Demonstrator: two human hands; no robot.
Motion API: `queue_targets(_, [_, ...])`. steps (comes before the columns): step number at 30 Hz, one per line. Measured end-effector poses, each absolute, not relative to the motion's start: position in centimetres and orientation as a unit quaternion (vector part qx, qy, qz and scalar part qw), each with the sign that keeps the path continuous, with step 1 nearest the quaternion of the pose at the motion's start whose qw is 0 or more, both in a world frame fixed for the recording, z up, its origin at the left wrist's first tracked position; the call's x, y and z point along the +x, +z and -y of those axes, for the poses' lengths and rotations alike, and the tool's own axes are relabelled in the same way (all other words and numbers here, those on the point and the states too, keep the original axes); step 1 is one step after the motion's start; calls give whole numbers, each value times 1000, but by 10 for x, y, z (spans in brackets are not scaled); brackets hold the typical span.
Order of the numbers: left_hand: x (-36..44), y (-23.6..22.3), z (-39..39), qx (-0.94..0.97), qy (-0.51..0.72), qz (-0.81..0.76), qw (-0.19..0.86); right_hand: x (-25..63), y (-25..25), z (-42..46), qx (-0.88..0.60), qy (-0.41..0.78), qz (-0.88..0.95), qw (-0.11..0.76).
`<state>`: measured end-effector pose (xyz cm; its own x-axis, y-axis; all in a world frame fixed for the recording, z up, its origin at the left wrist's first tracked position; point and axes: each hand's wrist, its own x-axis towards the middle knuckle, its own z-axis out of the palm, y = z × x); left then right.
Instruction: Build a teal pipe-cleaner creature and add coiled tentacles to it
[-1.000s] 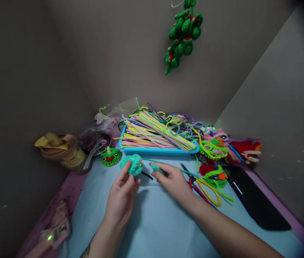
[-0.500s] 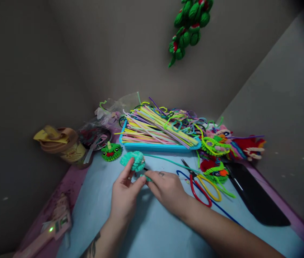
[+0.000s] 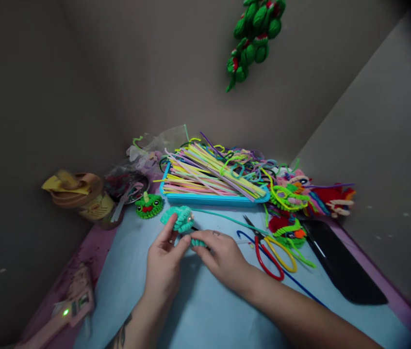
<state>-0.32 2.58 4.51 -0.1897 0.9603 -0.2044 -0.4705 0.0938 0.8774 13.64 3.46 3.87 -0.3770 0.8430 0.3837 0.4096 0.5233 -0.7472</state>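
Note:
A turquoise fuzzy pipe-cleaner figure (image 3: 178, 218) with small pale beads on its right side is pinched between the thumb and fingers of my left hand (image 3: 165, 257). Close beside it, my right hand (image 3: 221, 252) grips a smaller turquoise coil of pipe cleaner (image 3: 198, 242). A short dark strip shows between the two turquoise pieces; whether it joins them I cannot tell. Behind my hands a long turquoise pipe cleaner (image 3: 227, 218) runs to the right across the blue work surface (image 3: 205, 310). The fingers partly hide both held pieces.
A blue tray (image 3: 212, 199) full of pipe cleaners stands behind. Scissors (image 3: 272, 254), a blue pipe cleaner (image 3: 300, 286) and a black tray (image 3: 347, 264) lie right. A green figure (image 3: 149, 206), a tumbler (image 3: 92, 196) and a lit pink glue gun (image 3: 69, 310) are left.
The right fingers have shifted slightly on the small turquoise coil, and more of it shows. The whole view has moved a little. Both hands keep their grip.

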Motion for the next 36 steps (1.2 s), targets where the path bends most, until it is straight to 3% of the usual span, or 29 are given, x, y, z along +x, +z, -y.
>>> queue_targets(8, [-15,49,-30,266,659,-492,502,138,39,-37,-450,335,686,463])
queue_targets(20, [-16,50,-29,268,659,-488,506,135,42,-44,-445,487,557,505])
queue_targets(36, [-24,51,-32,262,674,-506,470,142,41,-49,-438,460,559,533])
